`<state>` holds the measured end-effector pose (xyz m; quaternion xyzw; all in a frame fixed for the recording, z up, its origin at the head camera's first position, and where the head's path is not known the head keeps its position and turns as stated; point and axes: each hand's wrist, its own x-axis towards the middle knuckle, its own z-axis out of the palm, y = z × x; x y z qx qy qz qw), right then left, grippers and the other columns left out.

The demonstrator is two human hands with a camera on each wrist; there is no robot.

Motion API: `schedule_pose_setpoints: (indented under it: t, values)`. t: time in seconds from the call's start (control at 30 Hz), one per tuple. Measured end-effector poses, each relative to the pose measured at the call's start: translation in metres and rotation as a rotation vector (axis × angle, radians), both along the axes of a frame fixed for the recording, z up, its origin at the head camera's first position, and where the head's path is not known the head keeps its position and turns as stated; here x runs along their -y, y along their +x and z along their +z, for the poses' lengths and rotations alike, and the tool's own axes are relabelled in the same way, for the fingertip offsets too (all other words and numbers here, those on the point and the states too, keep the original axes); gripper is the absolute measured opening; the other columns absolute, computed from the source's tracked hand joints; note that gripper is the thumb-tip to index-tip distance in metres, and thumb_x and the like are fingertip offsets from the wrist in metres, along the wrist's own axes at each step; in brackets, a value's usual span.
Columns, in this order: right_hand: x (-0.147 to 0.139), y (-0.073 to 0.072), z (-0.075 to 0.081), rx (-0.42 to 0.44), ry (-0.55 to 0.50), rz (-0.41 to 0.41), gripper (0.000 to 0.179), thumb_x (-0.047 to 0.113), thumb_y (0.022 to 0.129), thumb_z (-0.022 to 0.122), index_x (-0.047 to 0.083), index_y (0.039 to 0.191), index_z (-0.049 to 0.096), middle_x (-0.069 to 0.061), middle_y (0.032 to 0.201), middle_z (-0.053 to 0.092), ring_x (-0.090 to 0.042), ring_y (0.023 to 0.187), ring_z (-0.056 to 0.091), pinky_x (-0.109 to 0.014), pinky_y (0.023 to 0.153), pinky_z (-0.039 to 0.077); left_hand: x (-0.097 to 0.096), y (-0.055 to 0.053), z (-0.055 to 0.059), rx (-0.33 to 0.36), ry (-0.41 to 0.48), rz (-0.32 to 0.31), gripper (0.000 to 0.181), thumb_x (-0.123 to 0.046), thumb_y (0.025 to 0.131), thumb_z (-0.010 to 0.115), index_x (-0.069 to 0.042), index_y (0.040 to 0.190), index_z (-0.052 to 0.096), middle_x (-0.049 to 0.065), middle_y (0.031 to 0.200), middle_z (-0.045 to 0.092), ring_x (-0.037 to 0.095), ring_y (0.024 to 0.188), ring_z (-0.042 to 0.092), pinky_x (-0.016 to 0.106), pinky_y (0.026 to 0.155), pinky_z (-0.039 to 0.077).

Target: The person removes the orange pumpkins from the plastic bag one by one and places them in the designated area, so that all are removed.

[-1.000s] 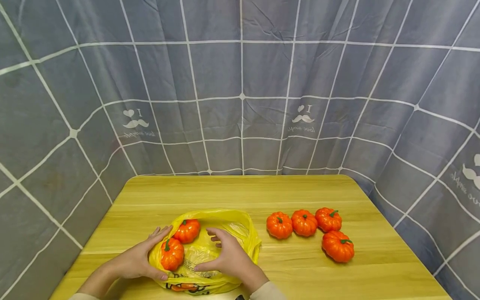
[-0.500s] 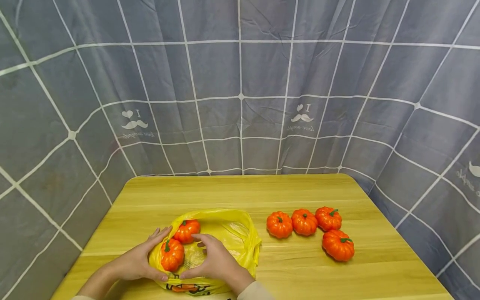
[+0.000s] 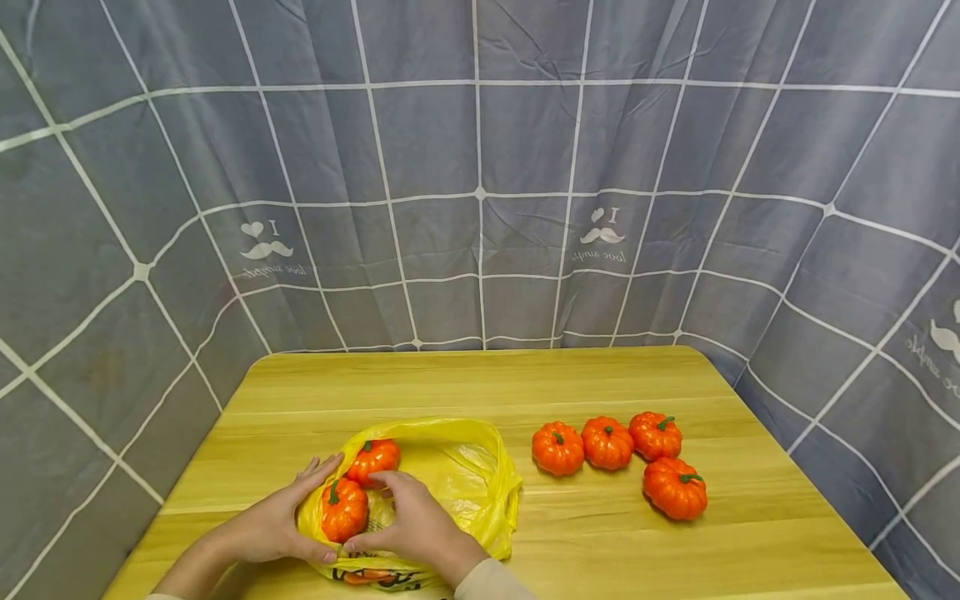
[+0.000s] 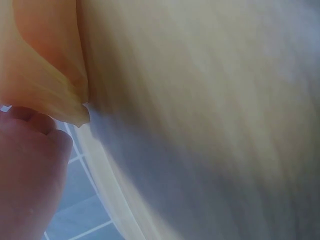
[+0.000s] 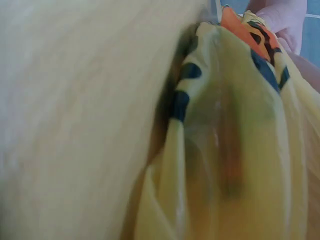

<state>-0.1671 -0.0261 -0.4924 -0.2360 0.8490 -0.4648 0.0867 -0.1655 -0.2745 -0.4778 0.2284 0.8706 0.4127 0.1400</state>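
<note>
A yellow plastic bag lies on its wide mouth-up opening, with two small orange pumpkins in its left part. My left hand holds the bag's left side from outside, thumb over the front rim and fingers spread behind. Inside the opening, my right hand is loosely curved, its fingertips beside the rear pumpkin and its thumb near the front one. In the left wrist view, the bag hangs over fingers. The right wrist view shows dark print on the bag, which hides the right hand.
Several more orange pumpkins sit on the right part of the wooden table, one nearer the front. A grey curtain with white grid lines surrounds the table's back and sides.
My right hand has moved left across the bag's opening, up close to the two pumpkins. My left hand keeps its place on the bag.
</note>
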Motion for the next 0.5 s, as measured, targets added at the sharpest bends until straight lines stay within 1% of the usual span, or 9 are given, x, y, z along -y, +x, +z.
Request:
schedule_pose_setpoints:
  t: [0.23, 0.5]
  values:
    - [0.0049, -0.0005, 0.0001, -0.029, 0.015, -0.019, 0.079, 0.043, 0.071, 0.091, 0.018, 0.137, 0.057, 0.012, 0.130, 0.059, -0.006, 0.111, 0.058, -0.023, 0.093, 0.049, -0.0001, -0.0003, 0.0004, 0.007, 0.001, -0.002, 0.118, -0.036, 0.072, 0.091, -0.007, 0.161, 0.019, 0.029, 0.163, 0.012, 0.058, 0.144, -0.003, 0.081, 0.099, 0.004]
    - [0.0080, -0.0018, 0.0001, -0.043, -0.021, 0.010, 0.078, 0.041, 0.072, 0.090, 0.019, 0.138, 0.056, 0.012, 0.132, 0.058, -0.005, 0.115, 0.057, -0.022, 0.095, 0.048, 0.0009, -0.0015, 0.0005, 0.022, -0.003, 0.007, 0.117, -0.035, 0.072, 0.091, -0.010, 0.162, 0.020, 0.033, 0.161, 0.010, 0.059, 0.144, -0.003, 0.082, 0.099, 0.004]
